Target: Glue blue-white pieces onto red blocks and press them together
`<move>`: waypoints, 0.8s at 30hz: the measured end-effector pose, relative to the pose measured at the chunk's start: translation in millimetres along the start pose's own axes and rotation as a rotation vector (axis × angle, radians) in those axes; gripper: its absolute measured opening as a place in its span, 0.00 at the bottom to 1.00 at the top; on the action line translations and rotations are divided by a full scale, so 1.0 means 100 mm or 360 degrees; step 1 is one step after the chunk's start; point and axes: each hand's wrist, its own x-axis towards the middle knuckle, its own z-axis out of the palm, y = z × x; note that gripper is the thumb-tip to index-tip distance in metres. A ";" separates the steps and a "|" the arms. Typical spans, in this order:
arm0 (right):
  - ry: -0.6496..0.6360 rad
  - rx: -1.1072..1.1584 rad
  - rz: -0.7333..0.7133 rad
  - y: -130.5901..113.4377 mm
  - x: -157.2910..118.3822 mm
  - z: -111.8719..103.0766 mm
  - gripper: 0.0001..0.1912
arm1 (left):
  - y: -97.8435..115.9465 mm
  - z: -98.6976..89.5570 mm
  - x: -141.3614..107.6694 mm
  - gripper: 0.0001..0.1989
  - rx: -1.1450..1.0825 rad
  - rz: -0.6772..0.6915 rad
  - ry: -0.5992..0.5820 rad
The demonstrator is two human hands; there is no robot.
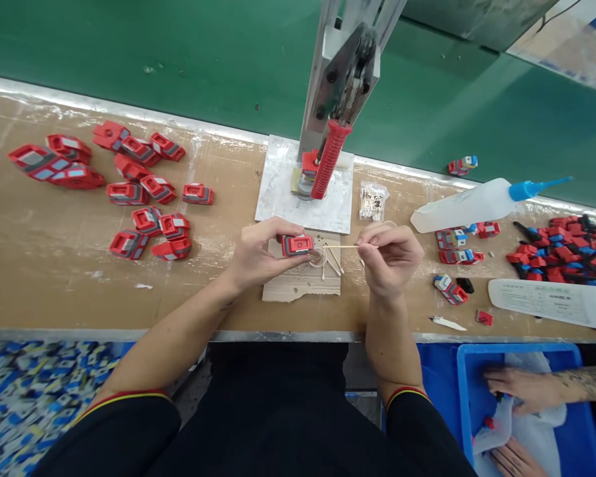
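My left hand (pixel 256 256) grips a red and grey toy vehicle body (pixel 298 245) between thumb and fingers, its recessed side facing up. Pinched in my right hand (pixel 390 257) is a cotton swab (pixel 344 246), whose far end points left, close to the toy body; whether it touches cannot be made out. Just below that end sits a small round clear dish (pixel 317 257), partly hidden by the toy. Several used-looking swabs (pixel 334 264) lie beside the dish on a torn piece of cardboard (pixel 298 289).
A press with a red handle (pixel 332 159) stands on a white plate (pixel 278 192). Red toy bodies (pixel 146 189) lie left. Rightward are a packet of swabs (pixel 373 201), bottles (pixel 461 204), a blade (pixel 447 323) and a parts pile (pixel 566 252). Another person's hands reach into a blue bin (pixel 464 397).
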 end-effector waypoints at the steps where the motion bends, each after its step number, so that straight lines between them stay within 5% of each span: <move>1: -0.0014 0.0062 0.0030 -0.01 -0.02 0.05 0.21 | 0.02 0.02 0.00 0.17 0.0017 0.0032 -0.0011; 9: -0.0190 0.0105 0.0157 0.00 -0.09 0.17 0.21 | 0.05 0.06 -0.03 0.16 0.0001 0.0089 -0.0094; 24: -0.0245 0.0122 -0.0357 0.11 -0.05 0.16 0.08 | 0.03 0.04 0.00 0.15 0.0014 0.0300 -0.0035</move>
